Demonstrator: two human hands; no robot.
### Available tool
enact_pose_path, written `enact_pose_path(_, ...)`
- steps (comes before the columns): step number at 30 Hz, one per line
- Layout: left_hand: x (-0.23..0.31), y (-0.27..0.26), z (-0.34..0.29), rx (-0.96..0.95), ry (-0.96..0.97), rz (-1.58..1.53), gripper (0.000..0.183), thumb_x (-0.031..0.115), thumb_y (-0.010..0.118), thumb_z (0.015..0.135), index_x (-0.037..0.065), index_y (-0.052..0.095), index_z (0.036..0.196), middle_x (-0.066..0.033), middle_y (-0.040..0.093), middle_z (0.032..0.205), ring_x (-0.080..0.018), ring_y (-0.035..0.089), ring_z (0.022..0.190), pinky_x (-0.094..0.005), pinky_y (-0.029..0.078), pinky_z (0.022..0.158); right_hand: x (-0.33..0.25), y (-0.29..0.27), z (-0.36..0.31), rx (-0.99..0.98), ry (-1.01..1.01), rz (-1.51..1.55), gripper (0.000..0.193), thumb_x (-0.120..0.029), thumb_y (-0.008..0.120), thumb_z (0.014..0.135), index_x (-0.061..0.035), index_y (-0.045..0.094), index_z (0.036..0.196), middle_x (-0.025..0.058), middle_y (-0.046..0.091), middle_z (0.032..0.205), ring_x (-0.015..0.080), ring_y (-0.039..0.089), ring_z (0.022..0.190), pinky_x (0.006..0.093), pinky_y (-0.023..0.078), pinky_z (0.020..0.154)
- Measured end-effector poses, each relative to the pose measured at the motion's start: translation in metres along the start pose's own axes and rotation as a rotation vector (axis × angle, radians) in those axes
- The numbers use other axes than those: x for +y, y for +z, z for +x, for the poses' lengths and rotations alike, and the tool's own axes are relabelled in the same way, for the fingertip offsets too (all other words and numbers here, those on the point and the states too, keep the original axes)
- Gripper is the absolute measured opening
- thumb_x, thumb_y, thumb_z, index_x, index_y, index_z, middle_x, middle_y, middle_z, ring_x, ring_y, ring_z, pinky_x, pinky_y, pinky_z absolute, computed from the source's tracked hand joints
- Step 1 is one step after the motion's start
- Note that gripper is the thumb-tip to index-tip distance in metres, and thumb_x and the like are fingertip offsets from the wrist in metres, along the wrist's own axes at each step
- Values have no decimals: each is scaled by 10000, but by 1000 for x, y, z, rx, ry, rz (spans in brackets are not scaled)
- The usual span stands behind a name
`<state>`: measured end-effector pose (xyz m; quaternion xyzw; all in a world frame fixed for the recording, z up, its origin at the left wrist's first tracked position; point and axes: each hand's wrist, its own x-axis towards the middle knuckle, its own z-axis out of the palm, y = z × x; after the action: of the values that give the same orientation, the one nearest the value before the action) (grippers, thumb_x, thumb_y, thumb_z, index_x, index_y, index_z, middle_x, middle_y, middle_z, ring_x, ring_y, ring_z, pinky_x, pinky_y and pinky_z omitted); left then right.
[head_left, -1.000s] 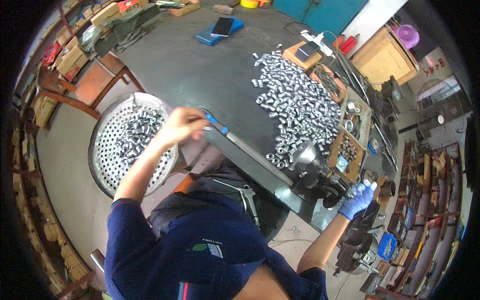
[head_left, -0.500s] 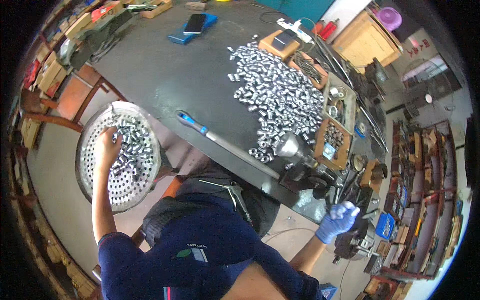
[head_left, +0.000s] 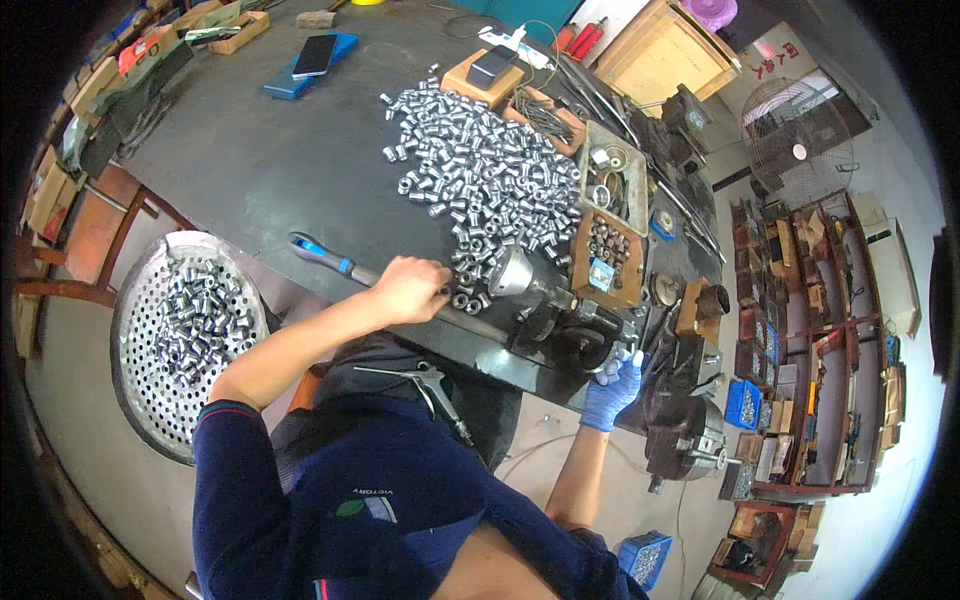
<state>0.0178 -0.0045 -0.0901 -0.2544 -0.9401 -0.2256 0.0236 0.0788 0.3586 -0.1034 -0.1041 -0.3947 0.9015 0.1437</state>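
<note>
My left hand [head_left: 412,290], bare, hovers over the table's front edge with its fingers curled; what they hold, if anything, is hidden. Just beyond it spreads a big heap of short shiny metal sleeves [head_left: 480,165]. Under that hand lies a long tool with a blue and grey handle [head_left: 322,252]. My right hand [head_left: 613,390], in a blue glove, is closed at the near end of a dark bench fixture [head_left: 575,325]; the part in its fingers cannot be made out. A metal cone-shaped head [head_left: 512,270] points from the fixture toward the heap.
At left, a round perforated metal tray [head_left: 150,385] bears a smaller pile of sleeves [head_left: 203,315]. An air blow gun [head_left: 432,388] lies on my lap. Wooden boxes of small parts [head_left: 607,250] line the heap's right side. A phone [head_left: 316,56] rests on a blue box at the back.
My left hand has moved from the pile on the perforated tray rightward to the table edge by the fixture. My right hand has moved up and left against the fixture. The view has shifted.
</note>
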Motion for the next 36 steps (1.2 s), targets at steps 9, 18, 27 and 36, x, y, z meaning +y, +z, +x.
enact_pose_path(9,-14,-19,-2,-2,28,146,201,153,598,679,71,559,858,-114,560,720,-320,579,677,-420,450,643,0,12,-7,93,-40,-45,315,-312,515,875,-12,577,803,24,497,532,65,391,386,171,298,327)
enact_pose_path(18,-28,-20,13,-47,-78,60,166,197,610,661,73,590,770,-132,610,709,-312,601,703,-436,463,611,1,6,-3,77,-52,-79,315,-314,530,864,-10,588,801,32,503,533,80,384,371,183,295,324)
enact_pose_path(27,-6,-37,6,75,-270,-1139,130,50,610,722,16,570,841,-45,583,659,-131,577,593,-268,464,548,0,1,0,38,27,-16,319,-320,523,871,-10,573,813,11,504,553,48,408,409,166,304,326)
enact_pose_path(36,27,-60,16,46,-21,-1380,192,-8,588,790,-64,588,973,-100,624,820,-117,596,693,-241,486,639,-2,1,-2,-2,85,6,323,-341,494,878,-37,552,790,-26,470,582,50,372,451,179,298,368)
